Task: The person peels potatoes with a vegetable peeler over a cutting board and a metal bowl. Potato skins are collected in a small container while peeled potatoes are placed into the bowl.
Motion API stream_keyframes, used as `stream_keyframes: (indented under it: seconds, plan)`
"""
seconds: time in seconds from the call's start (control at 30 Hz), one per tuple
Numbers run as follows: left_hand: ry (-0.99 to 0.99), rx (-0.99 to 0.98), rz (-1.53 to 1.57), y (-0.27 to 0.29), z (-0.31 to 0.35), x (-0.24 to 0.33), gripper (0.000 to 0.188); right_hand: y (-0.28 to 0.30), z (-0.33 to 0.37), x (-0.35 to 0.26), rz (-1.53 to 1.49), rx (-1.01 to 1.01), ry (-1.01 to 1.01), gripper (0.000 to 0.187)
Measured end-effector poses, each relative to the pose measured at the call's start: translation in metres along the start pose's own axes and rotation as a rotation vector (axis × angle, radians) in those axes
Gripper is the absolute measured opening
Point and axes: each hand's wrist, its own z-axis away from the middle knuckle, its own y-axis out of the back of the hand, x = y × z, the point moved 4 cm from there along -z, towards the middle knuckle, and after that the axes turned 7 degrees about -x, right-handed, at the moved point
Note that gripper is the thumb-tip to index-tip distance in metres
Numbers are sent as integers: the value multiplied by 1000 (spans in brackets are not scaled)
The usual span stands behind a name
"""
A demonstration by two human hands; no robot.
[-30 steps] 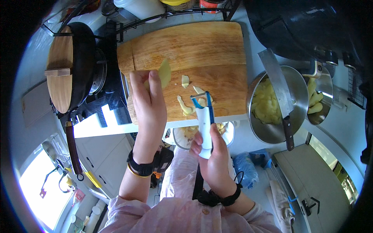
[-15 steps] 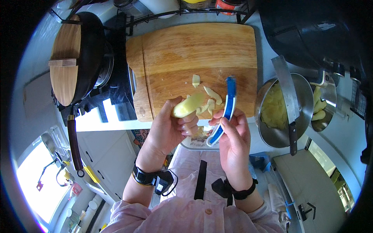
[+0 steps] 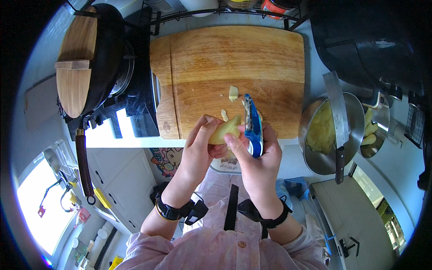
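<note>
My left hand (image 3: 202, 137) is closed round a pale yellow, elongated piece that looks like a peeled potato (image 3: 224, 130). In my right hand (image 3: 261, 150) is a blue and white peeler (image 3: 254, 128), held upright close to the potato. My right thumb and fingertips reach across to the potato's right side. Both hands are over the near edge of a wooden cutting board (image 3: 229, 58). A small pale chunk (image 3: 233, 93) and a thin scrap (image 3: 224, 115) lie on the board beyond them; my hands hide other scraps.
To the right, a steel bowl (image 3: 308, 150) holds yellow pieces, with a cleaver (image 3: 337, 112) across its rim. Beside it a small steel pan (image 3: 381, 135) contains pale pieces. A wok with a wooden lid (image 3: 76, 90) stands left on the stove. Below my hands sits a light container (image 3: 225, 166).
My hands have come closer together. The peeler has turned more upright and moved left to the potato, which has tilted. The whole view has shifted slightly.
</note>
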Motion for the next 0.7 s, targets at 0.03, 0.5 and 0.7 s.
stream_keyframes:
  seconds: [0.03,0.5,0.7]
  plan:
    - [20,22,10,3,-1,-1,24,0,1,2,23,-20,-18,27]
    - [-51,36,-128,32,-9,4,26,1,-25,17,103,-115,-82,30]
    - [-115,20,-142,35,-10,-2,21,-11,-17,20,104,-90,-98,19]
